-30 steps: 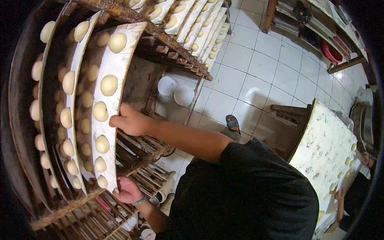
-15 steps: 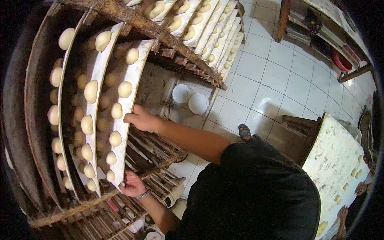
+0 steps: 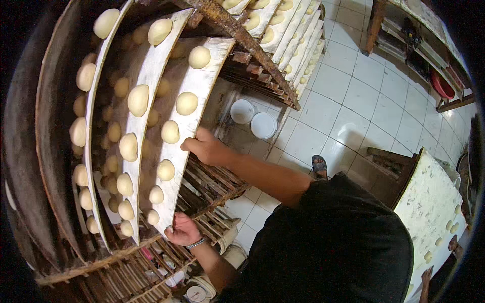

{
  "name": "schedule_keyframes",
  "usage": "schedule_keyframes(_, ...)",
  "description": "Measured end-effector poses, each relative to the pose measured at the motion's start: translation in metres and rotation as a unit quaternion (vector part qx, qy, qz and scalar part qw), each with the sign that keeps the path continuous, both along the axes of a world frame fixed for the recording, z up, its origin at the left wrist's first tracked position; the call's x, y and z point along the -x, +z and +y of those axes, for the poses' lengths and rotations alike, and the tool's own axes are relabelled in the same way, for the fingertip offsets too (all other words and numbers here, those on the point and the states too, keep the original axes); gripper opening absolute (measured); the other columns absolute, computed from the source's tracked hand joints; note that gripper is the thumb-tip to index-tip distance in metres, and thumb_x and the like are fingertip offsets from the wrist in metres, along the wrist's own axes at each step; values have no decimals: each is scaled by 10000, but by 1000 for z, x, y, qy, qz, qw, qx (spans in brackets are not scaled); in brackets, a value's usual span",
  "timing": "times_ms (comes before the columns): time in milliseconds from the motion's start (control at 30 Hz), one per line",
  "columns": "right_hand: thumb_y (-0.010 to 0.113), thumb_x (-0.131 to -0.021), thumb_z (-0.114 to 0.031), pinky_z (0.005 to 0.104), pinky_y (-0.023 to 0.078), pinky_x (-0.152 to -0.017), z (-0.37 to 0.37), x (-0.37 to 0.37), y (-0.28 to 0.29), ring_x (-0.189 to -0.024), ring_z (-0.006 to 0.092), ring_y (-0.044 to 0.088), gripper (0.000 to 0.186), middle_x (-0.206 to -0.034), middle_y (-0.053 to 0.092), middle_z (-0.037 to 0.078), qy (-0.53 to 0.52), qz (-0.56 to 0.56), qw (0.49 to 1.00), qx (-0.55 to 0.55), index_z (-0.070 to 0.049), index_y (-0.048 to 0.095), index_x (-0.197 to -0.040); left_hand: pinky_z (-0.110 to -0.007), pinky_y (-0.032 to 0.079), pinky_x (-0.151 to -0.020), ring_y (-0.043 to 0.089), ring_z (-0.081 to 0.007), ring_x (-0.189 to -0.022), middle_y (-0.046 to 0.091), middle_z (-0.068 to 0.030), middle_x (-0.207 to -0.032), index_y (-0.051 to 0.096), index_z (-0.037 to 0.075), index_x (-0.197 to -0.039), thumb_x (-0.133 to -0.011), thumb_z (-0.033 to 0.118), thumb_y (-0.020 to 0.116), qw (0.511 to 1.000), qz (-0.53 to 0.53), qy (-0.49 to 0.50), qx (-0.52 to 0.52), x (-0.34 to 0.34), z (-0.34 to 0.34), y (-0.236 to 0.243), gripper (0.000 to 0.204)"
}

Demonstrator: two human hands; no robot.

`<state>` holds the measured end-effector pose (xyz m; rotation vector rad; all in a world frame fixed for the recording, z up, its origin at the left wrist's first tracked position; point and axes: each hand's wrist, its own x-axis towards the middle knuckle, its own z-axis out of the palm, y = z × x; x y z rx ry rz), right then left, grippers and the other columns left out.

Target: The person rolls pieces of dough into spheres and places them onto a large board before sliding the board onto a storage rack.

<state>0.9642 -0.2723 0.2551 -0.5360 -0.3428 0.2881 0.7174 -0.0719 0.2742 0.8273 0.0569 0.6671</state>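
A: Carrier?
B: Wooden rack [image 3: 252,43], pale boards [image 3: 202,81] in it, dough balls [image 3: 187,104] in rows on each.
A: Others?
B: Blotchy white table [image 3: 419,202], right: small dough pieces [image 3: 428,257] on top. White tiled floor [image 3: 353,101]: sandalled foot [image 3: 319,164].

Right arm [image 3: 273,174] extends toward ten o'clock, right hand [image 3: 209,147] clasped; left forearm [image 3: 214,265] points to eleven, left hand [image 3: 184,231] curled.

The white-tiled floor [image 3: 348,96] catches glare; a pale-topped bench [image 3: 422,194] stands at right; a shelved table [image 3: 432,22] farther off; a wooden rack [image 3: 248,44] left.
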Motion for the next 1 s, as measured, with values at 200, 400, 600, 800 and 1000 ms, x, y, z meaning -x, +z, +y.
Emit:
schedule_keyframes(200,637,-938,-88,349,476,-1020,-10,3,0,-1152,175,608,375,-1226,703,72,60,-2,996,62,36,638,-1292,-442,568,-1005,684,-273,-1185,719,-140,-1304,630,-4,-1345,-843,51,678,999,-2,2,-38,10,-2,-4,508)
schedule_keyframes(400,675,-954,-169,357,494,-995,-17,-33,-21,-1112,203,640,365,-1197,724,119,13,5,996,92,48,664,-1248,-446,535,-1029,669,-286,-1185,707,-157,-1325,629,-18,-1353,-879,122,655,1000,3,0,-27,27,24,-11,495)
schedule_keyframes(600,712,-940,-232,362,533,-896,-34,-77,-2,-972,203,669,364,-1051,743,118,-10,19,1000,-6,64,691,-1152,-424,548,-1028,694,-261,-1126,742,-134,-1239,683,-7,-1250,-833,101,699,999,-18,8,-27,7,16,-9,431)
schedule_keyframes(800,718,-948,-209,357,518,-966,-14,-86,-23,-1073,205,650,407,-1149,738,135,25,-18,996,88,69,673,-1242,-436,531,-998,651,-286,-1118,695,-164,-1252,655,-51,-1240,-863,173,686,1000,25,18,-4,45,67,-24,439)
schedule_keyframes(1000,719,-964,-297,357,512,-960,-46,-84,-21,-1063,228,644,475,-1127,717,151,66,-33,991,111,79,652,-1246,-429,555,-1017,694,-262,-1116,735,-130,-1259,670,-12,-1279,-903,144,689,995,69,52,44,59,79,-13,408)
